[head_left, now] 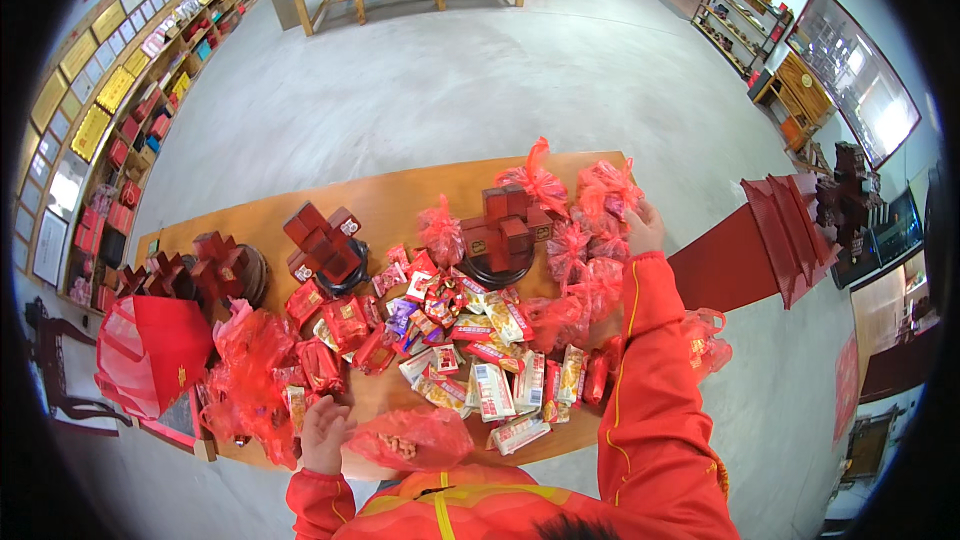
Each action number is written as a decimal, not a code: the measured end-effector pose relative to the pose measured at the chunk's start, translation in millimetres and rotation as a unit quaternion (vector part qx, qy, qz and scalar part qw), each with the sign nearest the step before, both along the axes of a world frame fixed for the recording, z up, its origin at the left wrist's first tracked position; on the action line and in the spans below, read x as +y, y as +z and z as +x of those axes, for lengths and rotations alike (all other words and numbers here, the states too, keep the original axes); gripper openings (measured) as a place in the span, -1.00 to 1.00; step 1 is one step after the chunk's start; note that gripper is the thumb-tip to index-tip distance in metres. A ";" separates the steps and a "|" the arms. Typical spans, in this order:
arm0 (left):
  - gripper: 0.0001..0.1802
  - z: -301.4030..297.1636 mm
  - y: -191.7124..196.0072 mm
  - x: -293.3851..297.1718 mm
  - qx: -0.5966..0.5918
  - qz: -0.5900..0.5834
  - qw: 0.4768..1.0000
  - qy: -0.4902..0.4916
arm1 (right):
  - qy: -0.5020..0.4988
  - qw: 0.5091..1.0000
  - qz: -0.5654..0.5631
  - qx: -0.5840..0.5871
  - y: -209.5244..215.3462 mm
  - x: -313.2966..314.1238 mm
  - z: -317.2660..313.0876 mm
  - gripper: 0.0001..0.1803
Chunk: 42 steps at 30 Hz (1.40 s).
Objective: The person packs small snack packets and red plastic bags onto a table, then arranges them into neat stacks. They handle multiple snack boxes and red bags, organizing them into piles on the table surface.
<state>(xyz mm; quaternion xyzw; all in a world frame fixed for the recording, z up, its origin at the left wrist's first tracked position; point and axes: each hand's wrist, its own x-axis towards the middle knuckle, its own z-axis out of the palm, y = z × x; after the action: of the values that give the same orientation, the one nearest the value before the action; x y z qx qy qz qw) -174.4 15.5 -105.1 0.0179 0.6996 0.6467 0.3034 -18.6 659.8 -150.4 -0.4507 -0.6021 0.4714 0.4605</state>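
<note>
My right hand (645,228) reaches to the far right of the table, its fingers closed at the edge of a tied red plastic bag (606,185). Several similar filled bags (570,245) cluster beside it. Near the table's front edge, my left hand (325,435) has loosely bent fingers apart, with nothing visible in them. Just right of it lies a translucent red bag (410,438) with peanut-like pieces inside. Between my arms spreads a pile of wrapped snacks (495,390) in red, white, yellow and purple. Crumpled red plastic bags (250,380) lie left of my left hand.
Dark red interlocking wooden block models (325,245) stand on the wooden table (400,195), another model (505,230) beside the bags. A red paper bag (155,355) is at the left edge. A dark red draped stand (740,250) is to the right. Shelves line the left wall.
</note>
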 end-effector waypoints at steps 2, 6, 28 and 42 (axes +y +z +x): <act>-0.45 0.3 -4.1 -4.4 0.011 -0.005 1.000 -0.018 | -0.023 0.999 0.032 -0.005 3.1 -16.7 8.1 -0.52; -0.46 5.5 -13.9 -22.2 0.004 -0.004 1.000 0.003 | 0.031 0.993 -0.061 0.100 41.5 -75.0 14.5 -0.62; -0.37 -136.7 -36.2 -250.2 0.420 -0.347 0.810 0.216 | 0.621 0.757 0.168 -0.114 57.3 -662.9 -167.6 -0.35; -0.03 -18.2 -94.3 -258.9 0.245 -0.237 0.915 -0.216 | 0.524 0.846 0.048 -0.086 -11.0 -712.6 -177.3 -0.77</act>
<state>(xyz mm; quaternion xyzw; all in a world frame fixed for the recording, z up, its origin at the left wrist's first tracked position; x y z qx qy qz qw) -192.6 -243.4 -199.4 0.2547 0.8636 0.3561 0.2502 -196.0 -52.8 -161.4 -0.0846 -0.8078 0.5724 0.1127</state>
